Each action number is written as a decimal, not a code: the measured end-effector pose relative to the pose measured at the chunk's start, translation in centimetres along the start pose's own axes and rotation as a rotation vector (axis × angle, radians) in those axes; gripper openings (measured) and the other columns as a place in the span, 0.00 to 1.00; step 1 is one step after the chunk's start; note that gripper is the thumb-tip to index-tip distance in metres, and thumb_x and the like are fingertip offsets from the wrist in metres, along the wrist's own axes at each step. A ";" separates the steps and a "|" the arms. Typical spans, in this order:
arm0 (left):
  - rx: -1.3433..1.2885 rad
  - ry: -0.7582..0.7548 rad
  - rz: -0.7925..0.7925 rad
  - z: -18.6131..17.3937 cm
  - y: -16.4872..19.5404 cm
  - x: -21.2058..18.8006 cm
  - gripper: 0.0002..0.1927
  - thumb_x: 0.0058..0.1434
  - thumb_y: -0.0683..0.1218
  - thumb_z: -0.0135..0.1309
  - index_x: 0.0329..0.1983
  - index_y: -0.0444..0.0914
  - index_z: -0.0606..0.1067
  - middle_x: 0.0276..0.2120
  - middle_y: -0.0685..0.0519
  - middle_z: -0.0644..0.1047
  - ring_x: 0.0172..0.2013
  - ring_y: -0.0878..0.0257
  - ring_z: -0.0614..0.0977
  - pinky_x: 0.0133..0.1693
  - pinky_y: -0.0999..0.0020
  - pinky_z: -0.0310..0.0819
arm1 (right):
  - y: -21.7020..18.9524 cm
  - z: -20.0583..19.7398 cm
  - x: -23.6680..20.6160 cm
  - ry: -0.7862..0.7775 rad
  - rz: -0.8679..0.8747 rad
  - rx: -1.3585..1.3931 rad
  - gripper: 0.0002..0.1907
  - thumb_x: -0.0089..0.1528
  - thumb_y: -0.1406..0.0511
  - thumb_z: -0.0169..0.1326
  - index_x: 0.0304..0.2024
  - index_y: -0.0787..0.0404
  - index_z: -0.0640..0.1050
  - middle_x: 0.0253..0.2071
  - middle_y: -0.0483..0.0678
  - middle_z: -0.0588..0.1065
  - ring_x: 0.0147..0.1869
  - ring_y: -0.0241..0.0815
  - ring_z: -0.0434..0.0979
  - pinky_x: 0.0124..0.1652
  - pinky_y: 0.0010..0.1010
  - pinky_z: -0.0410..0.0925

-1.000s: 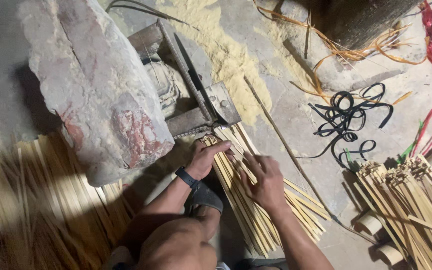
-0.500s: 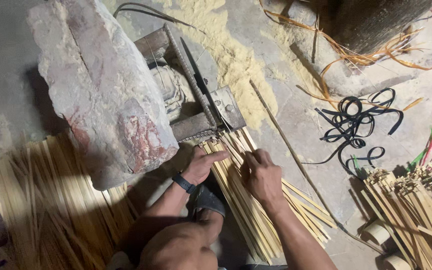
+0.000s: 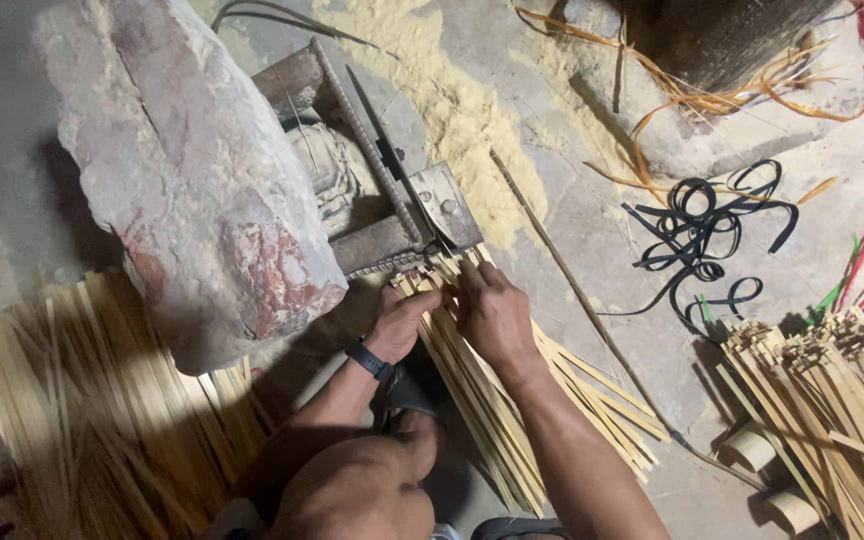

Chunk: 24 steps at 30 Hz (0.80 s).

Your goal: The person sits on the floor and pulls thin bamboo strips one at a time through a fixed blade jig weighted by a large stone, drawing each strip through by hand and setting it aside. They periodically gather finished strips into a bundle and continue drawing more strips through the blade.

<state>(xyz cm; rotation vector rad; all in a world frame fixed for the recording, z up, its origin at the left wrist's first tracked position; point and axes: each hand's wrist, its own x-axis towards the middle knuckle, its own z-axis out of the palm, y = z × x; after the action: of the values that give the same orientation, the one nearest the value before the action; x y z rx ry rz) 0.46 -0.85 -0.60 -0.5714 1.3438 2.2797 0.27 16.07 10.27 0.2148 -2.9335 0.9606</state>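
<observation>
Both hands sit on a loose fan of thin pale bamboo strips [image 3: 512,400], lying on the grey concrete floor [image 3: 592,220] btwn the person's knees, top ends butted against a small metal splitting jig w/ a dark blade [image 3: 407,215].

Left hand [image 3: 402,318], w/ a black wristband, is curled over the strips near their top ends, fingers closed down on a few of them. Right hand [image 3: 492,315] lies flatter just beside it, fingers spread and pressing on the strip tops; whether it actually pinches any I can't tell.

Handling, as a judgement: strips look light, springy, stiff along the length but bendy across; dry and smooth, so they prob. slide over each other easily. Edges likely sharp/splintery. Best hold seems near the top ends, a few at a time, thumb over, fingers under.

Around: big rough grey-red stone block [image 3: 192,190] weighing down the jig, sawdust [image 3: 462,100] beyond, a second heap of strips [image 3: 92,400] at left, tied bundles of cut sticks [image 3: 832,380] at right, black strapping loops [image 3: 702,225].
</observation>
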 end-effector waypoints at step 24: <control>0.100 -0.058 -0.043 -0.2 0.7 0.2 0.16 0.55 0.34 0.62 0.47 0.35 0.77 0.43 0.51 0.83 0.49 0.59 0.84 0.57 0.67 0.76 | -0.4 -0.3 -0.5 0.066 0.056 0.082 0.11 0.58 0.72 0.58 0.44 0.64 0.79 0.35 0.57 0.77 0.32 0.62 0.79 0.31 0.48 0.72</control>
<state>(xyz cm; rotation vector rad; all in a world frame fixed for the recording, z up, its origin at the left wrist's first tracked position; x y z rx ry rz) -0.10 -1.30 -0.29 -0.4917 1.3954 2.1643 0.87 15.97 10.71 0.1019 -2.8577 1.0759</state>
